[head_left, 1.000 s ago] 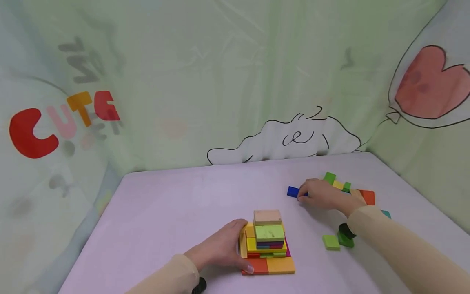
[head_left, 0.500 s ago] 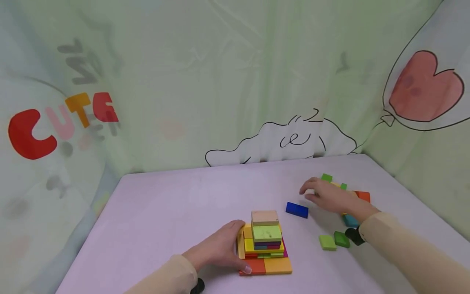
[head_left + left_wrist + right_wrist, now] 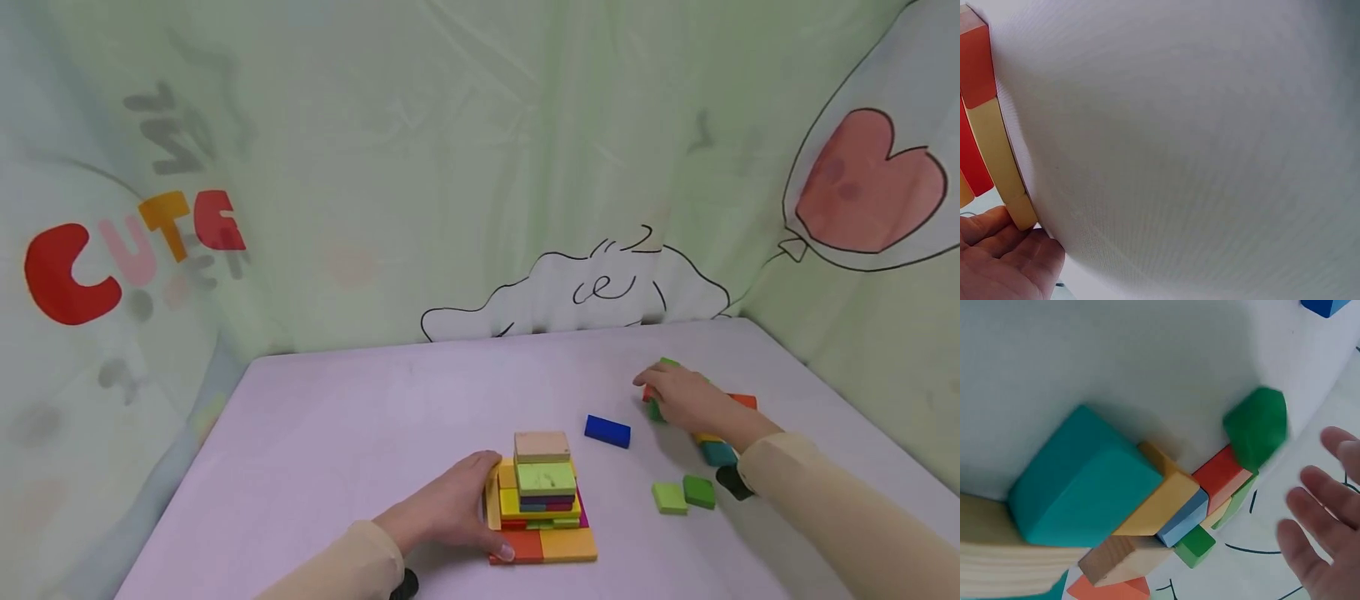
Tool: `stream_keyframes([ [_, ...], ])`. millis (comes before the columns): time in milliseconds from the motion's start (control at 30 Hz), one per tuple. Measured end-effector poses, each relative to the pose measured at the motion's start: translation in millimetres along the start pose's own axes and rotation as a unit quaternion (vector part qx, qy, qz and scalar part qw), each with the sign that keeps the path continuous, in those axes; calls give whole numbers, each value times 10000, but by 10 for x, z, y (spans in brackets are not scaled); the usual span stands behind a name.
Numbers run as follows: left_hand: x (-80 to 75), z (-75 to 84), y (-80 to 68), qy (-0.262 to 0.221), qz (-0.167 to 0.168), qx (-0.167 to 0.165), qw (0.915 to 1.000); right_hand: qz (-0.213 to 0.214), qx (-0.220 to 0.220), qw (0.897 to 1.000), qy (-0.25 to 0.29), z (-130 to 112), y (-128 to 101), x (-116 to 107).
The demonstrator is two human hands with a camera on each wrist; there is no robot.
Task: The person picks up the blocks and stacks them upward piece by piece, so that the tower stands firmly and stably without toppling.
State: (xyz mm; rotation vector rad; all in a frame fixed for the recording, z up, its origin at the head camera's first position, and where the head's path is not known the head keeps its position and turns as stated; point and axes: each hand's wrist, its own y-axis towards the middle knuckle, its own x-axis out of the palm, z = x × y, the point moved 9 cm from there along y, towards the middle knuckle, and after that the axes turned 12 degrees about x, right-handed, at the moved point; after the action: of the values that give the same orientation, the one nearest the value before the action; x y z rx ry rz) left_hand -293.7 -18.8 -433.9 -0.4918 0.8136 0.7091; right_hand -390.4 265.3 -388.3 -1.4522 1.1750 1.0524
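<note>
1. On the cloth (image 3: 360,183) past the tabletop's (image 3: 337,450) left edge I read CUTE (image 3: 167,212), its last letter creased; the grey marks above are too faint.
2. My left hand (image 3: 461,502) grips the left side of the stack of blocks (image 3: 546,479), roughly midway between the left and right edges.
3. My right hand (image 3: 693,404) is released, fingers loosely parted, over the pile of blocks (image 3: 1160,503) toward the far right corner.
4. Between stack and pile, well inside the far edge, lies a blue block (image 3: 608,432).
5. Two green blocks (image 3: 670,498) lie right of the stack.
6. The tabletop is pale lilac, its far corners rounded.
</note>
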Motion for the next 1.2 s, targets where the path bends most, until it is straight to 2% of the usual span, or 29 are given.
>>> stream_keyframes([
  [133, 15, -8, 2, -10, -24, -38, 10000, -319, 91, 9994, 62, 12, -21, 72],
  [300, -18, 19, -11, 54, 14, 44, 10000, -261, -217, 9994, 86, -190, -123, 138],
  [467, -29, 23, -22, 54, 56, 82, 9999, -732, -68, 9973, -20, -335, -204, 331],
  [833, 12, -3, -27, -38, 19, 35, 10000, -633, 85, 9979, 55, -283, -218, 353],
  [933, 23, -9, -27, -54, 0, 27, 10000, -409, -40, 9991, 90, -313, -255, 261],
  [1033, 21, -8, -21, -50, -23, 17, 10000, 12, -239, 9995, 226, -422, -376, 16],
  [1200, -10, -8, -1, -13, -22, -2, 10000, 706, -764, 9935, 461, -815, -738, -441],
])
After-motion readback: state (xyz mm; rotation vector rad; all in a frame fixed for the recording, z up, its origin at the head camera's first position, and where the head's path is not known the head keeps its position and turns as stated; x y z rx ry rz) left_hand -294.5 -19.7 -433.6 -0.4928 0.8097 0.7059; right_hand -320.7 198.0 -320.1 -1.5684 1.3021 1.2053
